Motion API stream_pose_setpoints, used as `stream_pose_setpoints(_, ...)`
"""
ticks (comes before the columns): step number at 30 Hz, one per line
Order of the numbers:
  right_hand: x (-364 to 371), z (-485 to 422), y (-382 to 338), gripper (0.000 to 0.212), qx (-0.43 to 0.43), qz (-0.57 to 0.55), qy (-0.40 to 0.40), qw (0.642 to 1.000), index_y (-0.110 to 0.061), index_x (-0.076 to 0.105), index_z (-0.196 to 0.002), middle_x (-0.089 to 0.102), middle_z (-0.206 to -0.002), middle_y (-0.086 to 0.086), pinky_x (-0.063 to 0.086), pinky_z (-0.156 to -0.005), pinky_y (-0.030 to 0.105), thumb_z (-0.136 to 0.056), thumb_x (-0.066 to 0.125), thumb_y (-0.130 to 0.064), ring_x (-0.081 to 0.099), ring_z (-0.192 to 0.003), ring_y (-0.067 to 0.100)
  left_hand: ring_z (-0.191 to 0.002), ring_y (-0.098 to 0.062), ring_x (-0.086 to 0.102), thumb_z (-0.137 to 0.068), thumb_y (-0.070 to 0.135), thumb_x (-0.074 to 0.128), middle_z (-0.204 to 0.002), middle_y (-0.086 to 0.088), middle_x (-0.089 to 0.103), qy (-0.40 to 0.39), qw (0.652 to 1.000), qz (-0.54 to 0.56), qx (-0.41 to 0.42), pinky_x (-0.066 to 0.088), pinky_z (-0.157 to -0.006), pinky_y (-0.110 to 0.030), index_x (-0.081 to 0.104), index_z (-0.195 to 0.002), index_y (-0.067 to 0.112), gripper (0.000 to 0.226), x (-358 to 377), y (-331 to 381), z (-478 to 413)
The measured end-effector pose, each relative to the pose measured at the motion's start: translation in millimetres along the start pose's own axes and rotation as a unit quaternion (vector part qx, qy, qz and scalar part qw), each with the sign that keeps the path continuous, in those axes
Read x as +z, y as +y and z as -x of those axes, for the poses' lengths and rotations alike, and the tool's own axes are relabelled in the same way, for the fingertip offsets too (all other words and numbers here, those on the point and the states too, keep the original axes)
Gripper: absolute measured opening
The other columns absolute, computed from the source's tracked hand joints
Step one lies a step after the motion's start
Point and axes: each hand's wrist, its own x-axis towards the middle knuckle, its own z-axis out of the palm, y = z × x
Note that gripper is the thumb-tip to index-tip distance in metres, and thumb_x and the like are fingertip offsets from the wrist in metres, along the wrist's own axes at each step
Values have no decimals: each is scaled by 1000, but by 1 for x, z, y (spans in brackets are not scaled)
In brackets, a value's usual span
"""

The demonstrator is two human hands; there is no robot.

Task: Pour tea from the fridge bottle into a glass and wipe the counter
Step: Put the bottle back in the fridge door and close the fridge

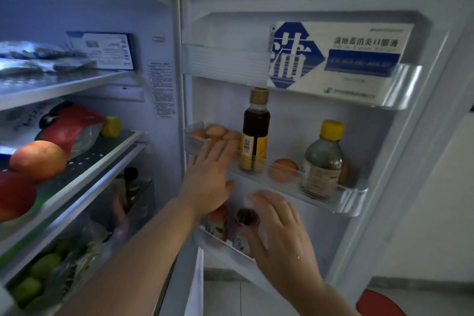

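Open fridge [164,84], door shelves at right, dark-capped bottle [247,216] upright in low door shelf [218,243], R hand [282,233] just right of it, fingers spread & loose, gripping nothing, contact w/ bottle unclear, L hand [210,177] flat-fingered at mid door shelf [341,202] rail, by eggs [216,132]

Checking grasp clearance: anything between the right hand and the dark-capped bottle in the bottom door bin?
Nothing visible. The right hand is open right beside the dark-capped bottle, fingers near its cap. A peach-labelled bottle stands on its other side; the left hand is higher, at the egg shelf.
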Motion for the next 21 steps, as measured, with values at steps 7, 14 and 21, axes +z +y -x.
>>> stream_pose_setpoints(7, -52, -8, 17, 55, -5, 187, 67, 980, -15, 52, -124, 58, -126, 9, 38, -103, 52, -74, 72, -25, 53, -119, 29, -145, -25, 10, -84, 40, 60, -155, 4, 19, -6, 999, -30, -19, 23, -115, -50, 13, -148, 27, 80, -10, 2, 4)
stream_pose_setpoints(14, -52, 5, 12, 56, -55, 192, 52, 978, -15, 60, -118, 62, -117, 8, 36, -95, 40, -65, 78, -22, 49, -106, 22, -147, -26, 6, -87, 41, 57, -159, 7, 8, -43, 996, -26, -77, 18, -114, -54, 9, -148, 30, 79, -24, 7, 16)
stream_pose_setpoints(21, -60, 15, -23, 40, -136, 99, 28, 985, -25, 58, -111, 63, -109, -1, 52, -82, 42, -74, 50, -35, 62, -93, 19, -138, -21, 28, -86, 30, 60, -149, 1, 33, 17, 991, 1, -135, 35, -107, -49, 24, -146, 21, 70, -40, 30, 52)
